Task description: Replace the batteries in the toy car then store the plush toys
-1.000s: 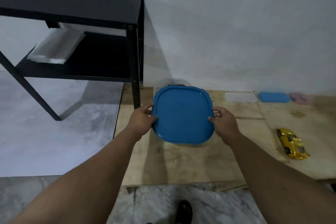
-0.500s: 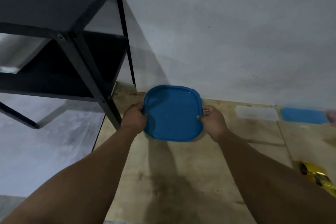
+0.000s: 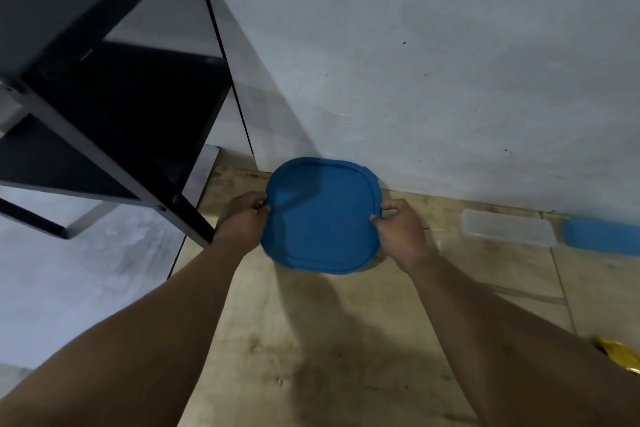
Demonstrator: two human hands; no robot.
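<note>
A blue, rounded-square container lid point(image 3: 322, 218) sits at the middle of the view, over the wooden board near the wall. My left hand point(image 3: 242, 218) grips its left edge and my right hand point(image 3: 401, 232) grips its right edge. Whatever lies under the lid is hidden. A sliver of the yellow toy car point(image 3: 620, 355) shows at the lower right, partly behind my right forearm. No plush toy is visible.
A black metal shelf unit point(image 3: 104, 107) stands at the left, its leg close to my left hand. A clear plastic tray point(image 3: 507, 227) and a blue lid point(image 3: 602, 237) lie by the wall at the right. The wooden board point(image 3: 311, 357) covers the floor.
The view has moved closer and to the left; the shelf looms larger and the toy car has slid to the right edge. Both hands keep their grip on the blue lid.
</note>
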